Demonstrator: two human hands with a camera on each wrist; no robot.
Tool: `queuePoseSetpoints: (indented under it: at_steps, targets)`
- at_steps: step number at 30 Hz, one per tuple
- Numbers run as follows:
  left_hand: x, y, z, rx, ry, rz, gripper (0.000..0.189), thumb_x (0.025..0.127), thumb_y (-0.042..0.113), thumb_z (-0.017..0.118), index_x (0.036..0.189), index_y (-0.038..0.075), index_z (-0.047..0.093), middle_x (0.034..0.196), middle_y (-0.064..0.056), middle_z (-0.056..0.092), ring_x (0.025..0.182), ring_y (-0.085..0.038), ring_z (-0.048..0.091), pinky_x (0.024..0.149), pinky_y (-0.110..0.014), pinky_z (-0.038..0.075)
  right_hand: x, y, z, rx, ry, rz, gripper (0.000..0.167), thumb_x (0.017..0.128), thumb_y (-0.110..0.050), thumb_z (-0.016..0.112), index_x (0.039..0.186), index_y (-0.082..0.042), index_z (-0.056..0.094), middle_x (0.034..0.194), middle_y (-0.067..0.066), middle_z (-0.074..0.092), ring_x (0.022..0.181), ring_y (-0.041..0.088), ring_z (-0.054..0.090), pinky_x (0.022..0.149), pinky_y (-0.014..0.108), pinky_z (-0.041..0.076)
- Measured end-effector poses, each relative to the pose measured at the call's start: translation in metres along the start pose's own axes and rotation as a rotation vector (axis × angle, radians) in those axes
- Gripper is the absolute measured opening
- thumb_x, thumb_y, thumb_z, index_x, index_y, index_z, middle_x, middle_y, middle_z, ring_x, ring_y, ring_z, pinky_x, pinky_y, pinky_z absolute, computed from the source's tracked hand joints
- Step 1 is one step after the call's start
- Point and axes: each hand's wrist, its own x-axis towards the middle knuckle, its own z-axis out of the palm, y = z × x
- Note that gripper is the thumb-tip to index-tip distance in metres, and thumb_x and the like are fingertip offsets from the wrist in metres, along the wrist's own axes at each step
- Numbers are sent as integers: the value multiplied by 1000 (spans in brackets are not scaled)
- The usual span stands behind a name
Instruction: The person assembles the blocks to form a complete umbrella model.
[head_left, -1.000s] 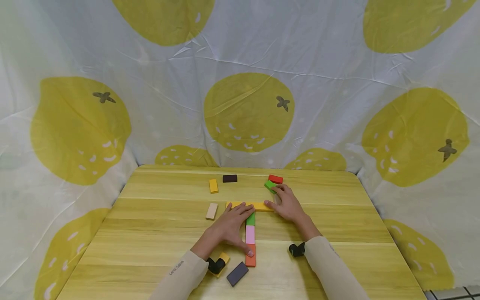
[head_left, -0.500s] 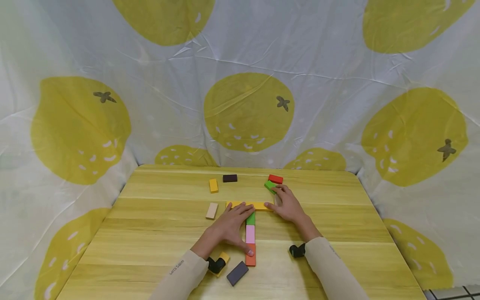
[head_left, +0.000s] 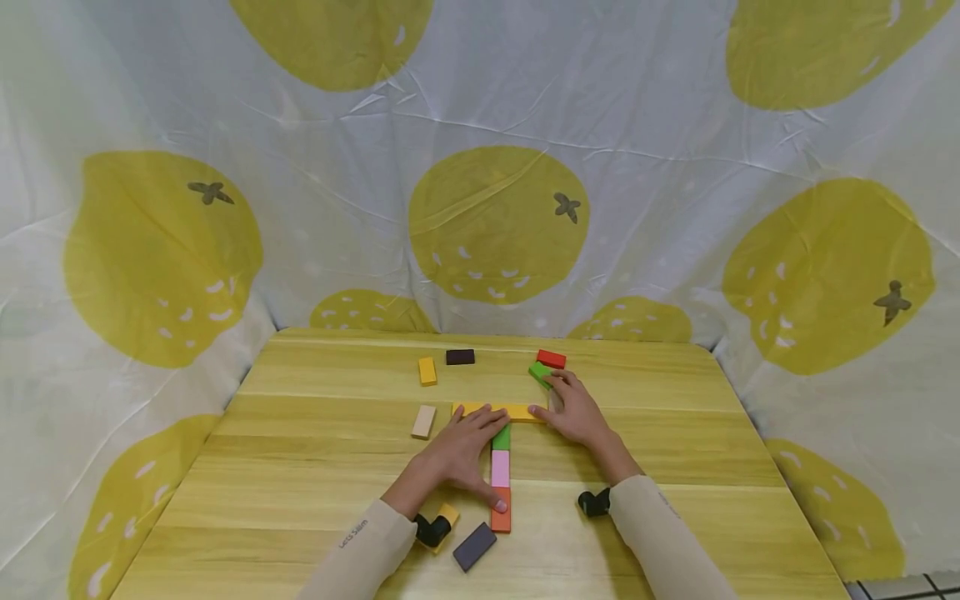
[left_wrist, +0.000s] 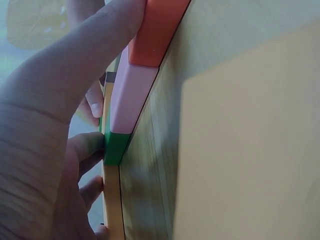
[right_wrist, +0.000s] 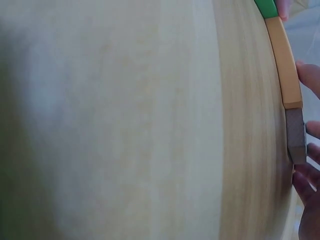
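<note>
Toy blocks form a T in the head view: a yellow row [head_left: 519, 413] across the top, then a green block [head_left: 501, 439], a pink block [head_left: 500, 468] and an orange-red block [head_left: 502, 518] down the stem. My left hand [head_left: 465, 450] spreads along the stem, thumb on the orange-red block, fingertips at the green block and row. My right hand [head_left: 581, 410] puts its thumb on the row's right end; its fingers reach towards another green block [head_left: 539, 372]. In the right wrist view a grey-brown block [right_wrist: 295, 131] adjoins the row's end beside those fingers.
Loose blocks lie around: red [head_left: 551, 358], dark [head_left: 460, 357], yellow [head_left: 427, 372], beige [head_left: 423, 422] and dark grey [head_left: 475, 547]. Under the left wrist's black camera [head_left: 433, 531] is a partly hidden yellow block [head_left: 449, 512]. A lemon-print cloth [head_left: 495, 100] hangs behind the wooden table [head_left: 300, 467].
</note>
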Motion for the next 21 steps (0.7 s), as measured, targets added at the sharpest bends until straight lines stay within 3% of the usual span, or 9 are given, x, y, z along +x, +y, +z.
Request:
queuePoseSetpoints:
  at_steps: [12,21]
  targets:
    - [1,-2,2,3,1,-3,137,55,90,76,165,23,28,172,5,24,161,-25,16,129,-60,11,3,-2,-9,34,35,7,77,94,-58,67,151,-8,50,157,14,43,141,37,46,115,59,41]
    - [1,-2,3,-2,4,4,136,56,89,76,165,22,28,172,5,24,161,-26,16,128,-61,12,19,1,-21,-25,15,65,81,97,-60,61,156,-8,44,164,14,34,149,40,38,117,61,38]
